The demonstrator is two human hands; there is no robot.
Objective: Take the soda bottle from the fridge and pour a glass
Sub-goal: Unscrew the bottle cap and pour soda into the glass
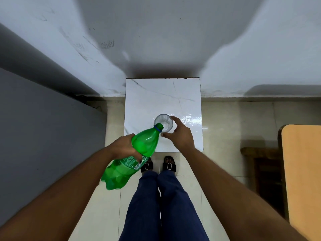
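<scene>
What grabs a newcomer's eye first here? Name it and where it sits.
The green bottle, tilted in the left hand, its open mouth over the glass. The glass stands on a white table, steadied by the right hand.

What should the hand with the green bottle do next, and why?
Probably tip the bottle a little further. Its open mouth already sits over the glass, which looks nearly empty, and the soda lies low in the bottle's body. The left hand grips the bottle, and the right hand steadies the glass on the white table.
</scene>
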